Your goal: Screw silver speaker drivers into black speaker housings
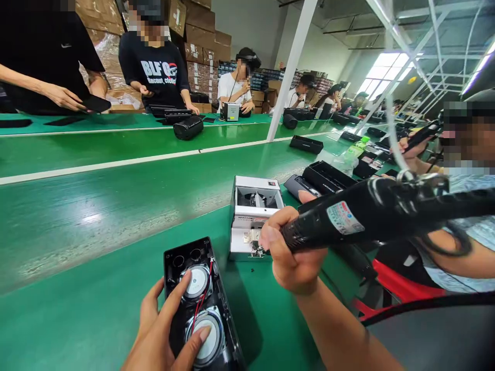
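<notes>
My left hand (164,322) grips a black speaker housing (226,322) on the green bench, its fingers over the near edge and resting on the drivers. Inside the housing are two round silver speaker drivers (196,282) with red and black wires (201,301). In my right hand (296,252) is a black electric screwdriver (336,219), held nearly level near its front end. The screwdriver's tip points at the front of a white screw feeder (257,206) and is hidden by my fingers. A small dark speck, perhaps a screw (252,270), lies below the feeder.
Black housings (328,178) lie behind my right hand. A green-capped bottle (358,149) stands farther back. A white post (292,72) rises beyond the green conveyor belt (96,201). Co-workers (154,77) work across the belt. Another person (464,180) sits at right beside a red chair (402,283).
</notes>
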Demonstrator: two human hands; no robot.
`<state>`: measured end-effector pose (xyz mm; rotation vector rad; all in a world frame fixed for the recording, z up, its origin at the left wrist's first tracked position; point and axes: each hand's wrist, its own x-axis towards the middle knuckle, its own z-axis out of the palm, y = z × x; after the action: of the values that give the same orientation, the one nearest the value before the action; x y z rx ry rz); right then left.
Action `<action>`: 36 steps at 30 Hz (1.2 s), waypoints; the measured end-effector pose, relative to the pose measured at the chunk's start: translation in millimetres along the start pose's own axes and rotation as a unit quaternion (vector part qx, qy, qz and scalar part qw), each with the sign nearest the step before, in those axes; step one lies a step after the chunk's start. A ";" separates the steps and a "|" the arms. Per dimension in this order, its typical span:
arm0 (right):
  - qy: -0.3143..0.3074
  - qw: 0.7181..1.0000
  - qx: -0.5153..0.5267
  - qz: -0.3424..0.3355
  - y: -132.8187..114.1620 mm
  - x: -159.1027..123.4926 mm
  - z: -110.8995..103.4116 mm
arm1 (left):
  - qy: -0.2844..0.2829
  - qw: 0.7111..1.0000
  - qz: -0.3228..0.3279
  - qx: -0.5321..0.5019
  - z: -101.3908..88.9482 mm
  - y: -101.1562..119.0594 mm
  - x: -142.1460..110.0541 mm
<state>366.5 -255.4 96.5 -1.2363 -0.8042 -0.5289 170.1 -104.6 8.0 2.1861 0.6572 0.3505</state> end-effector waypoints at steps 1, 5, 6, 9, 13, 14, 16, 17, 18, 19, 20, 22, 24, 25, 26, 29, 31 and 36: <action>-0.007 1.000 0.004 0.023 1.0 -2.5 1.3 | -0.005 1.000 -0.002 -0.001 -0.5 1.8 -1.1; -0.036 0.984 0.071 0.162 -14.1 -6.8 3.7 | -0.034 0.999 -0.023 -0.016 -5.8 12.0 -5.4; -0.044 0.975 0.099 0.194 -22.0 -7.4 3.1 | -0.049 0.998 -0.030 -0.021 -7.7 14.4 -5.8; -0.044 0.957 0.180 0.223 -51.1 -12.6 -0.2 | -0.091 0.994 -0.055 -0.016 -13.2 20.0 -5.0; -0.049 0.946 0.226 0.228 -82.8 -34.3 -1.2 | -0.120 0.989 -0.085 0.004 -17.7 25.9 -3.1; -0.062 0.945 0.223 0.233 -86.1 -42.2 -0.7 | -0.126 0.988 -0.089 0.003 -18.3 27.3 -3.0; -0.090 0.946 0.209 0.229 -86.6 -59.3 0.0 | -0.132 0.987 -0.092 0.000 -19.2 30.2 -3.1; -0.103 0.948 0.203 0.221 -84.6 -67.4 0.3 | -0.136 0.986 -0.095 0.000 -19.6 31.5 -3.2; -0.111 0.950 0.198 0.212 -81.9 -74.7 0.4 | -0.139 0.985 -0.097 0.001 -19.9 32.8 -3.3; -0.110 0.953 0.195 0.205 -79.1 -80.9 0.5 | -0.142 0.985 -0.100 0.004 -20.2 33.9 -3.3; -0.104 0.955 0.193 0.198 -76.6 -85.8 0.8 | -0.146 0.984 -0.103 0.006 -20.4 35.0 -3.2; -0.093 0.958 0.190 0.192 -73.1 -91.4 1.9 | -0.147 0.983 -0.110 0.007 -20.7 36.3 -2.8; -0.089 0.959 0.190 0.189 -71.5 -92.4 4.1 | -0.145 0.983 -0.110 0.005 -20.6 36.7 -2.3; -0.094 0.959 0.191 0.189 -70.9 -91.9 5.4 | -0.144 0.983 -0.109 0.004 -20.5 36.5 -2.1; -0.100 0.958 0.192 0.189 -70.2 -91.1 6.6 | -0.145 0.984 -0.107 0.004 -20.3 36.1 -2.0; -0.108 0.959 0.190 0.178 -66.4 -90.4 9.2 | -0.146 0.984 -0.101 0.007 -19.8 34.8 -2.2; -0.109 0.961 0.189 0.172 -62.9 -92.0 9.7 | -0.147 0.984 -0.101 0.007 -19.8 34.3 -2.7; -0.116 0.954 0.203 0.186 -58.1 -97.3 9.9 | -0.145 0.984 -0.100 0.012 -20.6 35.3 -3.8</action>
<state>260.3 -267.7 57.7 -1.0390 -0.8016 0.0916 169.7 -112.8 48.2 2.1157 0.7092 -0.0814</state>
